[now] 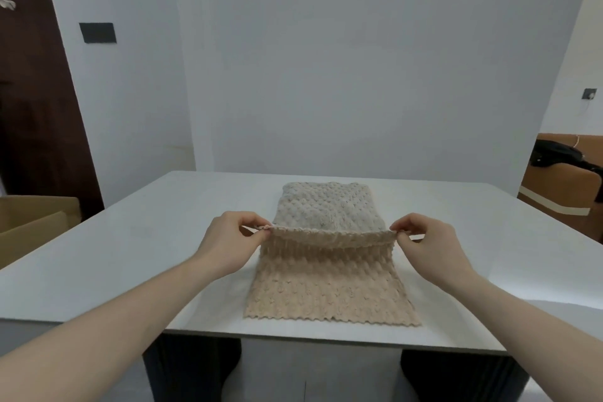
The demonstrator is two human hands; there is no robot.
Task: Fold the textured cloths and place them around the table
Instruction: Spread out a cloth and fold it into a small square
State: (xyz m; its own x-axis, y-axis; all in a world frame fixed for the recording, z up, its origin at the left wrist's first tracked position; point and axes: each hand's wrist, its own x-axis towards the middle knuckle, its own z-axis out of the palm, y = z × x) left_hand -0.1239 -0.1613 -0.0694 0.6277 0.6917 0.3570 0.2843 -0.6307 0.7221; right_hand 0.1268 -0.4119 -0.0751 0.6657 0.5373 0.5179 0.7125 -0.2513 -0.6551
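A beige textured cloth [329, 284] lies on the white table [130, 254], its near edge close to the table's front edge. Its far edge is lifted off the table. My left hand [228, 238] pinches the far left corner and my right hand [424, 245] pinches the far right corner, with the raised edge stretched between them. Behind it a paler grey-white textured cloth [326, 206] lies on the table, partly hidden by the lifted edge.
A cardboard box [36, 222] stands off the table's left side. At the right is a brown sofa [561, 192] with a black bag [561, 153] on it. White walls stand behind the table, and a dark door [32, 91] is at the left.
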